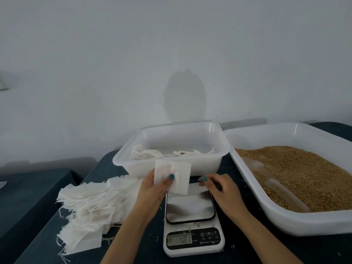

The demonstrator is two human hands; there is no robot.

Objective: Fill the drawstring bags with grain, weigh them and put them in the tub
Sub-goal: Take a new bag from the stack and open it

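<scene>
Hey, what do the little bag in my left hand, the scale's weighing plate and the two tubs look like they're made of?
The bag in the left hand: thin white fabric, probably non-woven, matte, slightly see-through. The weighing plate: likely brushed steel, with dull grey reflections. The bag tub and grain tub: translucent white plastic, smooth, glossy highlights on the rims.

Left hand [150, 189] raised, thumb pinching a bag [178, 166], right hand [221, 189] alongside, fingers curled, forearms bare
</scene>
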